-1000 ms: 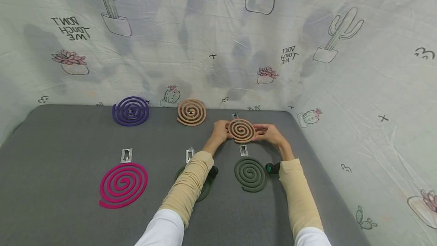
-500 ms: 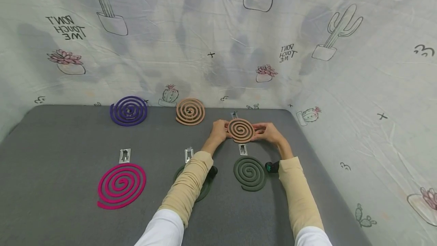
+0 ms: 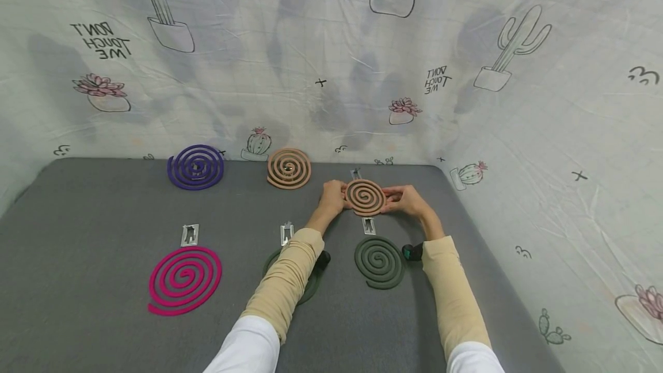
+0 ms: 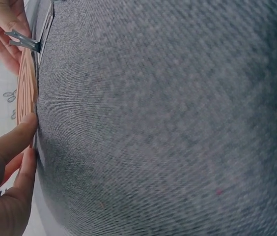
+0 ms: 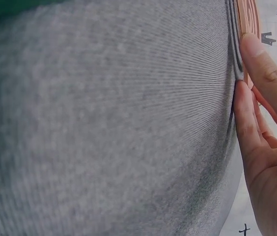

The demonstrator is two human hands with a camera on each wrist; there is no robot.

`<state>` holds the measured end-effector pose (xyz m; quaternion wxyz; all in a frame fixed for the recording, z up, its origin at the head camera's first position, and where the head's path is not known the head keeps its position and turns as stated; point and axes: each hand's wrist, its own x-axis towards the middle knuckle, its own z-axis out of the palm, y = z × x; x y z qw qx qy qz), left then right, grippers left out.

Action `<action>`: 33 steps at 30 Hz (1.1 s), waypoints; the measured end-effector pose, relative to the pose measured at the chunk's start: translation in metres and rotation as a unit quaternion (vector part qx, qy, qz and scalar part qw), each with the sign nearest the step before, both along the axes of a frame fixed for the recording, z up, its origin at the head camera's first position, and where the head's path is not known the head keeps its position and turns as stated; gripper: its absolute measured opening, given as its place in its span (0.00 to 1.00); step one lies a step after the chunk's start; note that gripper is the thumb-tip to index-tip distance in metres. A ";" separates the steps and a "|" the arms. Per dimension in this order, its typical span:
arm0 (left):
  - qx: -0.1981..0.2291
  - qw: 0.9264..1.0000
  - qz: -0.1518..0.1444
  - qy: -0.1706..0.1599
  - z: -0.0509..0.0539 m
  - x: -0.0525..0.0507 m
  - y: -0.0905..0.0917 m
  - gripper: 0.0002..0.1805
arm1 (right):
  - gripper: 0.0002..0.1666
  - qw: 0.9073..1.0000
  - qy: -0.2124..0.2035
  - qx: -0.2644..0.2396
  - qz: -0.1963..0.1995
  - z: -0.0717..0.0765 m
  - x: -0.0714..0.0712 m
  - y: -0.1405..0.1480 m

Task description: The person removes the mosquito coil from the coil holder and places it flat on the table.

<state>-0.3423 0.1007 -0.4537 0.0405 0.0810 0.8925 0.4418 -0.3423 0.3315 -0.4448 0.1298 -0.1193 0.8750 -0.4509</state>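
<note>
A tan mosquito coil (image 3: 365, 195) is held between both hands over the right part of the grey surface. My left hand (image 3: 333, 197) pinches its left edge, thumb and fingers on either side, also visible in the left wrist view. On the opposite edge, my right hand (image 3: 408, 199) grips it the same way; the right wrist view shows thumb and fingers pinching the coil's rim (image 5: 245, 19). Just below the coil lies a small metal coil stand (image 3: 369, 226). Behind it, another stand (image 3: 355, 174) shows, its upright prongs (image 4: 24, 41) rising near the coil in the left wrist view.
A purple coil (image 3: 195, 187) and a second tan coil (image 3: 288, 187) sit along the back edge. Nearer are a pink coil (image 3: 185, 273), a green coil (image 3: 378, 257) and another green coil (image 3: 312, 289), partly under the left forearm. Metal stands (image 3: 190, 235) lie above the front coils.
The head view has shifted slightly. Both hands keep holding the tan coil in the same place, with no other visible change.
</note>
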 end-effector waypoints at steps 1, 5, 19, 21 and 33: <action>-0.003 1.000 0.000 0.004 0.000 0.000 0.000 0.26 | 0.35 1.000 0.002 0.003 0.001 0.000 0.000 -0.001; -0.019 1.000 0.003 0.006 0.001 0.000 -0.001 0.27 | 0.35 1.000 0.005 0.005 0.003 0.001 -0.001 -0.002; -0.064 0.998 -0.002 -0.008 0.006 -0.001 0.002 0.19 | 0.35 0.999 0.014 0.032 0.002 0.003 -0.003 -0.006; -0.064 0.998 -0.004 -0.014 0.008 0.000 0.002 0.17 | 0.35 0.999 0.020 0.051 0.003 0.004 -0.003 -0.007; -0.055 0.998 -0.007 -0.018 0.011 0.003 0.001 0.17 | 0.34 0.997 0.005 0.075 -0.007 0.010 -0.003 -0.008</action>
